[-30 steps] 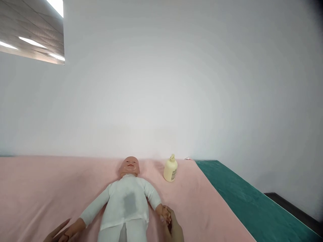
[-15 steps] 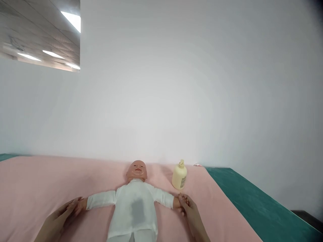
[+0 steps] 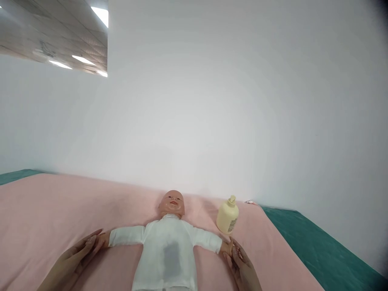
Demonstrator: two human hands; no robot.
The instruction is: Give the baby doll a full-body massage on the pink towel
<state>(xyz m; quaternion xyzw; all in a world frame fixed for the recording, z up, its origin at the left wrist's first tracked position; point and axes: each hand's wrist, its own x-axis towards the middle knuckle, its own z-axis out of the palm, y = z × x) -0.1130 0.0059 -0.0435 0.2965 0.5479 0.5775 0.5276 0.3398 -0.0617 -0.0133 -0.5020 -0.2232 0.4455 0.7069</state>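
Doll (image 3: 169, 246) in white clothes lies face up on the pink blanket (image 3: 45, 210), head toward the wall, both arms stretched straight out to the sides. At the end of one outstretched arm, the left hand (image 3: 71, 262) lies flat with its fingers (image 3: 91, 238) released and extended, touching the doll's small hand. At the end of the other arm, the right hand (image 3: 242, 266) has its fingers (image 3: 235, 252) loosely curled around the doll's other hand.

Beside the doll's head, on the right hand's side, a cream lotion bottle (image 3: 227, 216) with a pump top stands upright on the blanket, apart from the doll. The blanket covers most of the surface; a green cover (image 3: 309, 246) shows beyond the bottle and again as a thin strip far off past the left hand. Behind the doll's head rises a plain white wall (image 3: 212, 101), with a patch of ceiling lights (image 3: 60, 64) high above the left hand.

The doll's legs are cut off by the lower edge, as are both wrists. A small object behind the bottle is too tiny to make out.
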